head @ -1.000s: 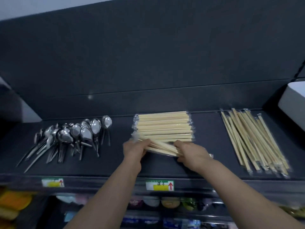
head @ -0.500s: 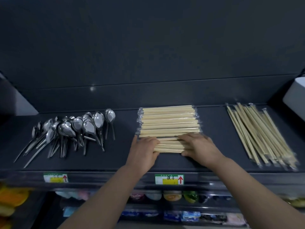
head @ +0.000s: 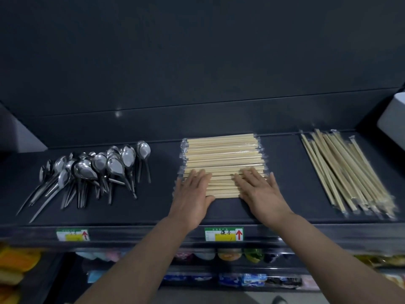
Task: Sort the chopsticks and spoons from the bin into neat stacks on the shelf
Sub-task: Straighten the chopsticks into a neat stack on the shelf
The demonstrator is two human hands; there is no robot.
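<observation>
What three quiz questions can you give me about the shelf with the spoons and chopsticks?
1. True or false: the left hand and the right hand both lie flat with their fingers on the middle chopstick stack.
2. What lies at the left end of the shelf? A forks, B spoons, C cups.
3. Which looks messier, the middle chopstick stack or the right chopstick pile?
Key: 1 true; 2 B; 3 the right chopstick pile, which is slanted and fanned out.
</observation>
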